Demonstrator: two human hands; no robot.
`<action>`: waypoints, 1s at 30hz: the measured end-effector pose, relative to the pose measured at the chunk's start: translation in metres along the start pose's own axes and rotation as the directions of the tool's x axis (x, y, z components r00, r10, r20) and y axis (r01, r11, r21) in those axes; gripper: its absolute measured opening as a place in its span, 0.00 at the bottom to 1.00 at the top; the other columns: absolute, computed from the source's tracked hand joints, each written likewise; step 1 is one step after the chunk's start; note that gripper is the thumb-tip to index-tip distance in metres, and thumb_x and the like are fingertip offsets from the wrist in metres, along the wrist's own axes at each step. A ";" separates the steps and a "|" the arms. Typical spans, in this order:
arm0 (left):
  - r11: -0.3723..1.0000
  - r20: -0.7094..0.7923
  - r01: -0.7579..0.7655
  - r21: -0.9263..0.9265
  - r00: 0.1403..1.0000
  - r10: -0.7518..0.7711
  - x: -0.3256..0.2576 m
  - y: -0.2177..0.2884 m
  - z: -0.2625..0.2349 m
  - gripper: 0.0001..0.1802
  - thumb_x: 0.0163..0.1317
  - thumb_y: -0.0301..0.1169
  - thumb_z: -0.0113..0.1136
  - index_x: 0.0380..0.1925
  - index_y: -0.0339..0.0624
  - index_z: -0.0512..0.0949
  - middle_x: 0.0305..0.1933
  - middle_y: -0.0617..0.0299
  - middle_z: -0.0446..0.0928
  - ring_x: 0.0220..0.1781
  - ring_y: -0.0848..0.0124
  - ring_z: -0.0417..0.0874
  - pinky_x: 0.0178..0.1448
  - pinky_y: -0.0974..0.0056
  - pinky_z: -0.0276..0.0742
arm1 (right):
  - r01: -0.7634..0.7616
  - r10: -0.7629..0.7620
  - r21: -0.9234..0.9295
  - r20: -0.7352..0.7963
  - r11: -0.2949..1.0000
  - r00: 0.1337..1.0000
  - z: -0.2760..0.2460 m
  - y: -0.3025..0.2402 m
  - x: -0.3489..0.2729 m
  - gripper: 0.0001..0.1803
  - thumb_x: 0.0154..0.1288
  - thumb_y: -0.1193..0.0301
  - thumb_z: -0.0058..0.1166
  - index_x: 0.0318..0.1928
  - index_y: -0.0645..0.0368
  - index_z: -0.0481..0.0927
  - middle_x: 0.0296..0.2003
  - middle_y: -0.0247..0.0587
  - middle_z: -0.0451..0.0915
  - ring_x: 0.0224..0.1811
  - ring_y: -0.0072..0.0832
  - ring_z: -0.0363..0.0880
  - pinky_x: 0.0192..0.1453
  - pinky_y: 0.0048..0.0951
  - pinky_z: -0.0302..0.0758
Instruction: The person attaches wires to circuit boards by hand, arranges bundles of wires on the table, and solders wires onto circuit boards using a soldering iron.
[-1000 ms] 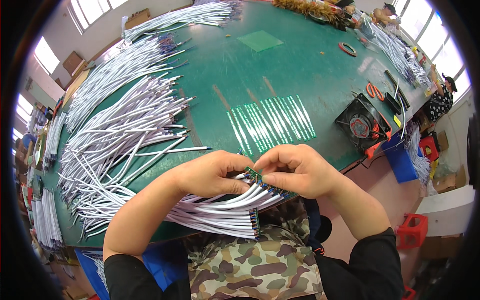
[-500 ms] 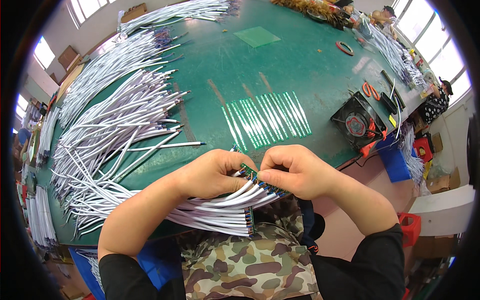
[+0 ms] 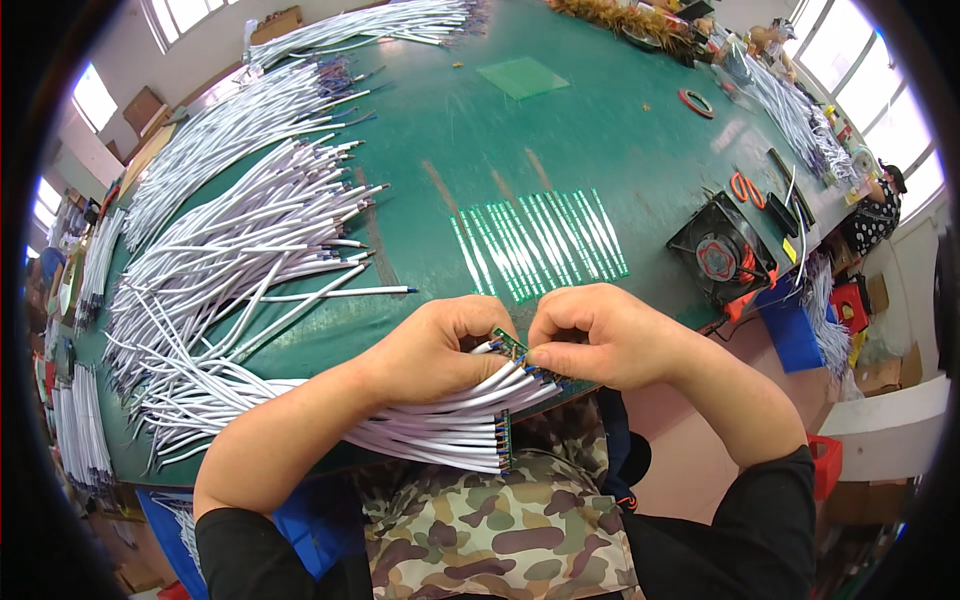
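Left hand (image 3: 445,345) and right hand (image 3: 612,335) stay at green circuit board (image 3: 509,344), just below frame centre; same piece seemingly still being worked. Left grip clasps white cables (image 3: 490,392); right grip pinched, content hidden.

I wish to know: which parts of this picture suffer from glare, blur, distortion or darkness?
In the head view, the right windows are washed out to white; in the head view, the green table shows pale glare and its edges look bent; the head view's corners are black, while the left hand and right hand look fairly sharp.
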State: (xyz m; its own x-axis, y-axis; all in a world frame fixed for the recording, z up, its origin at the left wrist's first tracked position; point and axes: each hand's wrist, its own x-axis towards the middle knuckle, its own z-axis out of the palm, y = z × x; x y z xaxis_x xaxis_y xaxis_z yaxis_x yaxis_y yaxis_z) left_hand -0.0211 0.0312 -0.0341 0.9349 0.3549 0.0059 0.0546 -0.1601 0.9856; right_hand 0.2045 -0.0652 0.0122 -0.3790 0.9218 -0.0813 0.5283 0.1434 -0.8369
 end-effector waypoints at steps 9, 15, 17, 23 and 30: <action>0.985 -0.065 -0.143 0.102 0.987 0.150 -0.003 0.006 0.001 0.08 0.58 0.24 0.70 0.36 0.38 0.82 0.38 0.60 0.80 0.41 0.68 0.81 0.47 0.64 0.75 | 0.057 -0.088 0.317 0.083 0.947 0.993 0.010 0.024 0.008 0.09 0.72 0.70 0.57 0.41 0.65 0.82 0.32 0.31 0.79 0.36 0.17 0.74 0.41 0.27 0.74; 0.892 -0.024 -0.330 0.309 0.935 0.354 -0.003 0.008 -0.002 0.08 0.56 0.23 0.70 0.35 0.37 0.81 0.37 0.57 0.80 0.39 0.60 0.83 0.46 0.61 0.77 | -0.023 -0.118 0.665 0.167 0.747 0.979 0.023 0.042 0.009 0.10 0.75 0.67 0.58 0.42 0.63 0.81 0.33 0.25 0.77 0.35 0.13 0.71 0.38 0.22 0.70; 0.838 0.002 -0.387 0.385 0.908 0.419 -0.001 0.008 -0.005 0.08 0.56 0.23 0.71 0.35 0.37 0.81 0.37 0.57 0.80 0.40 0.60 0.83 0.46 0.61 0.77 | -0.060 -0.132 0.729 0.203 0.682 0.970 0.024 0.045 0.009 0.10 0.75 0.66 0.59 0.43 0.62 0.81 0.33 0.25 0.76 0.35 0.12 0.70 0.37 0.19 0.69; 0.986 0.002 -0.091 0.139 0.996 0.091 0.000 0.008 -0.012 0.08 0.60 0.23 0.69 0.39 0.39 0.83 0.38 0.60 0.83 0.40 0.70 0.83 0.47 0.65 0.77 | -0.168 0.058 0.594 0.200 0.787 0.978 -0.002 0.019 0.003 0.12 0.73 0.64 0.61 0.44 0.62 0.83 0.34 0.29 0.80 0.37 0.16 0.75 0.41 0.23 0.74; 0.998 0.006 0.057 -0.041 0.998 -0.057 0.006 0.002 -0.005 0.07 0.64 0.23 0.67 0.42 0.37 0.83 0.39 0.65 0.83 0.42 0.78 0.81 0.48 0.69 0.77 | 0.067 -0.069 0.159 0.010 0.985 0.998 -0.005 0.027 -0.011 0.11 0.69 0.67 0.63 0.42 0.64 0.84 0.35 0.37 0.83 0.39 0.22 0.80 0.47 0.29 0.76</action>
State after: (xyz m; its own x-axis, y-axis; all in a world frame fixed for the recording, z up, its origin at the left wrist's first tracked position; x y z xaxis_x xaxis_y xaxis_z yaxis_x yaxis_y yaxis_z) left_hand -0.0175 0.0373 -0.0312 0.9323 0.3581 -0.0511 0.0932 -0.1014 0.9905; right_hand 0.2270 -0.0700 -0.0065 -0.4223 0.9060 -0.0285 0.3739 0.1455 -0.9160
